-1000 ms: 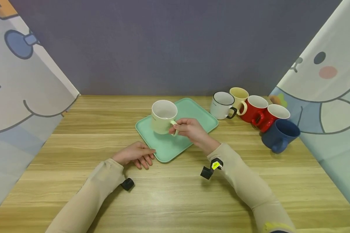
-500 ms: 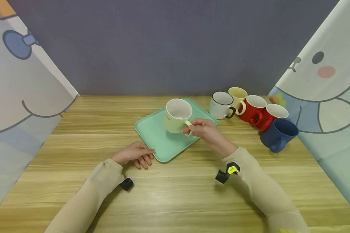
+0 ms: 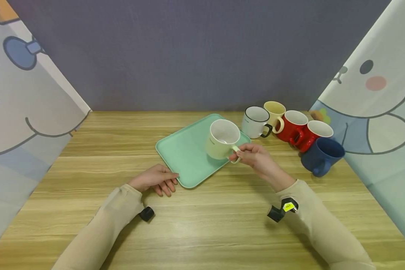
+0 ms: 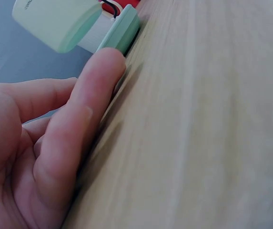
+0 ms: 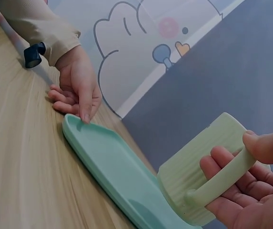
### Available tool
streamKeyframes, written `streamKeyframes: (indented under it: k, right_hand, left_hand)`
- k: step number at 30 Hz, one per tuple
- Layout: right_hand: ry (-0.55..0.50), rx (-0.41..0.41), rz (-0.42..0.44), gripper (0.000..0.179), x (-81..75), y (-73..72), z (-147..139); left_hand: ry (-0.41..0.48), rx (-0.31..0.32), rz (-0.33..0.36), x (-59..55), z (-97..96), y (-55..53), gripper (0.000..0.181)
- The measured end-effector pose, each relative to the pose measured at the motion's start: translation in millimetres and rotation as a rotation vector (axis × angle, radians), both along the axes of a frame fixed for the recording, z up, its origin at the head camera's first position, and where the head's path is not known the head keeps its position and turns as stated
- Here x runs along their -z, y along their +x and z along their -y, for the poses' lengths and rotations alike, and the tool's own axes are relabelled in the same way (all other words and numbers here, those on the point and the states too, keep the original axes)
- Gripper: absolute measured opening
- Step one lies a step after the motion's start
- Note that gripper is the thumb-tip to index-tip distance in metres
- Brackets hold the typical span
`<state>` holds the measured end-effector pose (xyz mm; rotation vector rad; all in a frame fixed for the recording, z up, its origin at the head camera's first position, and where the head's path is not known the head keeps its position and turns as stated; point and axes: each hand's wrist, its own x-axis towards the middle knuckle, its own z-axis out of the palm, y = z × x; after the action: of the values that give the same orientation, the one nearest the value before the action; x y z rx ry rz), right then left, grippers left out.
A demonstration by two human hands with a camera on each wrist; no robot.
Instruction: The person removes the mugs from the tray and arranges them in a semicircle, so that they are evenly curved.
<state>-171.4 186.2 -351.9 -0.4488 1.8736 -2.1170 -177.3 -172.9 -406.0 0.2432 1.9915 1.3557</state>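
My right hand [image 3: 254,159] pinches the handle of a pale green mug [image 3: 219,144], its thumb on top and fingers curled beneath. The mug's white inside shows, and it overlaps the right part of a mint-green tray [image 3: 189,157] in the head view. Seen from the right wrist, the mug [image 5: 207,171] tilts close over the tray [image 5: 112,157]. My left hand [image 3: 153,179] stays at the tray's near left corner. Its thumb touches the rim there, while the other fingers lie loosely bent beside the tray.
Behind the tray on the right stands a white mug [image 3: 253,127] with a black rim. A yellow mug [image 3: 274,112], two red mugs [image 3: 290,129] and a blue mug [image 3: 318,157] continue in a row to the right. A dark wall [image 3: 202,56] rises behind the wooden table [image 3: 195,232].
My right hand has carried the pale green mug rightward across the tray, toward the tray's right edge. The left hand and the tray have stayed in place.
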Motion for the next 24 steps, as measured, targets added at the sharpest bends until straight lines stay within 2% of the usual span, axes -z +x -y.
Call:
streamKeyframes:
  k: [15, 24]
  right_hand:
    - [-0.046, -0.009, -0.035, 0.027, 1.6, 14.9, -34.9]
    - [-0.044, -0.029, -0.059, 0.031, 8.3, 22.9, -59.7]
  left_hand:
    - [0.000, -0.005, 0.004, -0.2, -0.5, 0.3, 0.035]
    - [-0.003, -0.008, 0.004, 1.4, 0.0, 0.2, 0.035]
